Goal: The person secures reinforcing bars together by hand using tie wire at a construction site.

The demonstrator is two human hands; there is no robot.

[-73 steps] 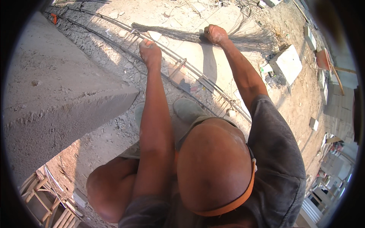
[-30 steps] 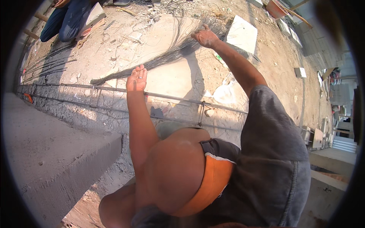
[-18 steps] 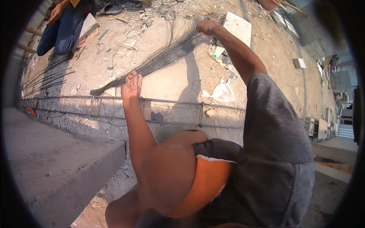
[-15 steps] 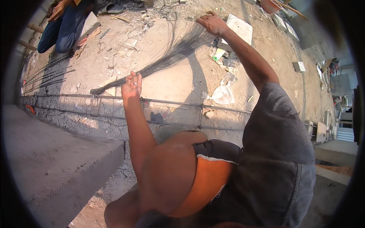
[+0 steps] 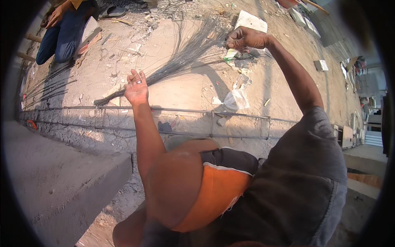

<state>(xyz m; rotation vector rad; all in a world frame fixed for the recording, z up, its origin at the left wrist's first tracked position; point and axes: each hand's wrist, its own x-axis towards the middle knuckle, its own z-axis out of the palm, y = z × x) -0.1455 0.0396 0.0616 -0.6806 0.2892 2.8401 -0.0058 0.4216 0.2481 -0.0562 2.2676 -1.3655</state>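
A long bundle of thin dark binding wire [image 5: 173,69] slants across the dirt, gathered tightly at its left end and fanned into loose strands at its right. My right hand [image 5: 247,38] is closed in a pinch on some strands near the fanned end. Over the narrower part of the bundle, my left hand [image 5: 136,89] has its palm showing and its fingers apart, slightly bent. It hides a short stretch of the wire, so whether it touches the bundle is unclear. Between me and the wire runs a rebar frame [image 5: 181,110] with cross ties.
A concrete slab edge [image 5: 119,166] stands at near left. Several loose rebar rods [image 5: 51,88] lie at far left, below another person's knees [image 5: 68,51]. A pale block [image 5: 251,21] and a white plastic bag [image 5: 237,99] lie at right. Grey blocks [image 5: 335,37] are stacked at far right.
My right hand has come nearer and slightly right, turning at the wrist. The wire's right end has spread wider, some strands dropping away. My left hand has shifted slightly left, fingers more apart.
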